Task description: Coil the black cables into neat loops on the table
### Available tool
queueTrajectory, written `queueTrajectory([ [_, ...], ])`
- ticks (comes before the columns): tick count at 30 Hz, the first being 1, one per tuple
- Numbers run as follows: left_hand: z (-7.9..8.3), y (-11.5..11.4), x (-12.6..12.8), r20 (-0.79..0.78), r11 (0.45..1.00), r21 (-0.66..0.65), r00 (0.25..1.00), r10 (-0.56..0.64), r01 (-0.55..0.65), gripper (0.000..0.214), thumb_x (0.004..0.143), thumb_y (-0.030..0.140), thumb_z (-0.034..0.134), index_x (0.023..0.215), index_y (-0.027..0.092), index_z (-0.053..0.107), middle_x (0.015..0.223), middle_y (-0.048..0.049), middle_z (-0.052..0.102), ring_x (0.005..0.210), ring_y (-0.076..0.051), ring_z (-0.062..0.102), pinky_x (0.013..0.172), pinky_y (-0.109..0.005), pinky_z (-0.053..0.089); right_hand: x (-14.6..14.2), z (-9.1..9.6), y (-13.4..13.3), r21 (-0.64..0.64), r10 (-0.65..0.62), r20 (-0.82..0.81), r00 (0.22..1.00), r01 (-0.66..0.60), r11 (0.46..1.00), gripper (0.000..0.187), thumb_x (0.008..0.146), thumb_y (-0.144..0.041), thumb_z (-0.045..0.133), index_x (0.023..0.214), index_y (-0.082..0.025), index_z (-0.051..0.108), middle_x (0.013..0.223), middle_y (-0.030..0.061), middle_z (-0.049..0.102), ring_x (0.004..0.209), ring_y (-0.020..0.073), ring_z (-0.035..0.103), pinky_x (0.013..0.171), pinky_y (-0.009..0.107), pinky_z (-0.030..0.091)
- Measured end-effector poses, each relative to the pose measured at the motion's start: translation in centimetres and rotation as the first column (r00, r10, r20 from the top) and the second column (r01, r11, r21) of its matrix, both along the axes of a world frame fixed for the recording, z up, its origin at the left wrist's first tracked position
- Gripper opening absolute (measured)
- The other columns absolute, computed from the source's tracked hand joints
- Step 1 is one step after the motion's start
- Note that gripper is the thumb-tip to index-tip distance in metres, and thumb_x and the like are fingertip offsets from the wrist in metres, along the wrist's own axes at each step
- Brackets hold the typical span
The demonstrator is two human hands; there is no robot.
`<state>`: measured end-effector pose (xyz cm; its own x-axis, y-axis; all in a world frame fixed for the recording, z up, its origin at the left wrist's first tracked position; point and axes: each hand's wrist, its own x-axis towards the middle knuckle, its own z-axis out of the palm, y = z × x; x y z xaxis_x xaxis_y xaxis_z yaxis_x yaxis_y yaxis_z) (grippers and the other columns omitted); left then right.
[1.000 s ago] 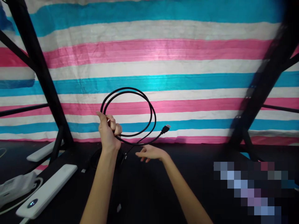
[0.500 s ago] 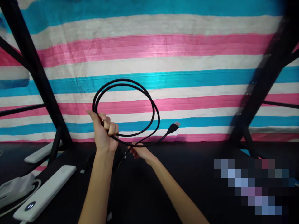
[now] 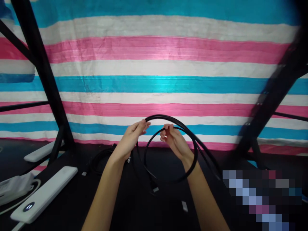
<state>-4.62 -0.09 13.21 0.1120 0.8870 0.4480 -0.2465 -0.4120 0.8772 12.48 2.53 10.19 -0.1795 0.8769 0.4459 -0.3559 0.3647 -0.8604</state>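
A looped black cable (image 3: 196, 146) is in the air between both hands, above the black tabletop. My left hand (image 3: 130, 139) pinches the top of the loops between thumb and fingers. To its right, my right hand (image 3: 176, 141) has thumb and fingertips closed on one turn of the same cable. Below the loops hangs a dark plug with a pale metal tip (image 3: 155, 189). Part of the cable sweeps out to the right and blurs there. Another black coiled cable (image 3: 96, 162) lies on the tabletop, partly hidden behind my left forearm.
On the left lie a long white device with a round dark display (image 3: 45, 195), a white adapter with a cord (image 3: 16, 189) and another white bar (image 3: 43, 152). A small pale piece (image 3: 184, 206) lies near the front. Black frame posts (image 3: 45, 77) flank a striped sheet (image 3: 163, 67).
The loops have moved right and lower. My left hand has moved right to the loops' top; my right hand has risen from below and grips the cable beside it. The plug now hangs lower.
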Motion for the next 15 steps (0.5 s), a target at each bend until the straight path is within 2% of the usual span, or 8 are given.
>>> queueTrajectory([
  [1, -0.1, -0.1, 0.4, -0.041, 0.996, -0.038, 0.996, -0.077, 0.075, 0.036, 0.078, 0.050, 0.061, 0.076, 0.014, 0.065, 0.080, -0.0085, 0.065, 0.074, -0.014, 0.062, 0.065, -0.021, 0.047, 0.1, 0.1, -0.1, 0.020, -0.006, 0.019, 1.000, 0.006, 1.000, 0.027, 0.078, -0.048, 0.060, 0.079, -0.022, 0.053, 0.072, -0.0007, 0.051, 0.066, 0.0122, 0.050, 0.062, 0.025, 0.042],
  [3, -0.3, -0.5, 1.0, -0.106, 0.973, -0.091, 0.970, -0.220, 0.210, 0.038, 0.081, 0.051, 0.056, 0.077, 0.015, 0.064, 0.074, -0.0071, 0.064, 0.056, -0.012, 0.058, 0.056, -0.022, 0.046, 0.4, 0.3, -0.2, 0.065, -0.062, 0.079, 0.995, 0.057, 0.996, 0.019, 0.077, -0.039, 0.061, 0.078, -0.021, 0.056, 0.076, 0.0008, 0.054, 0.070, 0.0133, 0.053, 0.066, 0.027, 0.044],
  [5, -0.4, -0.7, 1.4, -0.135, 0.961, -0.094, 0.953, -0.270, 0.259, 0.038, 0.082, 0.051, 0.054, 0.070, 0.015, 0.058, 0.063, -0.0024, 0.058, 0.040, -0.006, 0.043, 0.042, -0.019, 0.037, 0.5, 0.4, -0.4, 0.107, -0.142, 0.137, 0.980, 0.128, 0.986, 0.015, 0.076, -0.035, 0.061, 0.078, -0.021, 0.058, 0.080, 0.0021, 0.057, 0.074, 0.0145, 0.054, 0.068, 0.028, 0.044],
  [7, -0.4, -0.7, 1.8, -0.123, 0.968, -0.075, 0.961, -0.247, 0.239, 0.038, 0.082, 0.050, 0.055, 0.065, 0.016, 0.055, 0.053, 0.0030, 0.045, 0.035, -0.003, 0.027, 0.035, -0.016, 0.021, 0.5, 0.6, -0.8, 0.124, -0.179, 0.171, 0.969, 0.159, 0.980, 0.015, 0.077, -0.035, 0.060, 0.082, -0.021, 0.060, 0.085, 0.0035, 0.061, 0.077, 0.0150, 0.055, 0.069, 0.028, 0.044],
  [9, -0.3, -0.6, 1.9, -0.070, 0.984, -0.017, 0.981, -0.178, 0.178, 0.036, 0.080, 0.048, 0.058, 0.066, 0.015, 0.057, 0.048, 0.0063, 0.033, 0.036, -0.002, 0.020, 0.035, -0.016, 0.012, 0.5, 0.6, -1.2, 0.128, -0.153, 0.203, 0.967, 0.129, 0.983, 0.019, 0.080, -0.038, 0.057, 0.090, -0.022, 0.063, 0.094, 0.0047, 0.063, 0.080, 0.0147, 0.057, 0.071, 0.028, 0.045],
  [12, 0.1, -0.7, 1.3, 0.064, 0.992, 0.110, 0.996, -0.070, 0.063, 0.030, 0.076, 0.045, 0.064, 0.082, 0.016, 0.065, 0.048, 0.0081, 0.028, 0.038, -0.003, 0.018, 0.035, -0.017, 0.011, 1.1, 0.1, -0.7, 0.119, -0.113, 0.322, 0.940, 0.079, 0.990, 0.031, 0.084, -0.043, 0.053, 0.107, -0.024, 0.062, 0.103, 0.0060, 0.064, 0.084, 0.0146, 0.060, 0.077, 0.030, 0.045],
  [14, 0.6, -1.1, 0.4, 0.132, 0.987, 0.163, 0.991, -0.016, -0.006, 0.031, 0.076, 0.042, 0.066, 0.097, 0.020, 0.065, 0.048, 0.0085, 0.029, 0.038, -0.004, 0.018, 0.036, -0.016, 0.013, 2.3, -0.3, 0.3, 0.069, -0.171, 0.402, 0.899, 0.157, 0.985, 0.040, 0.082, -0.046, 0.055, 0.114, -0.022, 0.060, 0.103, 0.0078, 0.064, 0.084, 0.0161, 0.061, 0.076, 0.032, 0.045],
  [15, 0.8, -1.4, 0.0, 0.145, 0.983, 0.179, 0.989, 0.016, -0.042, 0.032, 0.076, 0.040, 0.066, 0.102, 0.022, 0.065, 0.048, 0.0083, 0.030, 0.039, -0.004, 0.020, 0.036, -0.016, 0.014, 3.1, -0.4, 0.8, 0.038, -0.234, 0.416, 0.879, 0.240, 0.970, 0.045, 0.080, -0.049, 0.056, 0.115, -0.021, 0.059, 0.103, 0.0091, 0.064, 0.083, 0.0175, 0.062, 0.075, 0.032, 0.046],
])
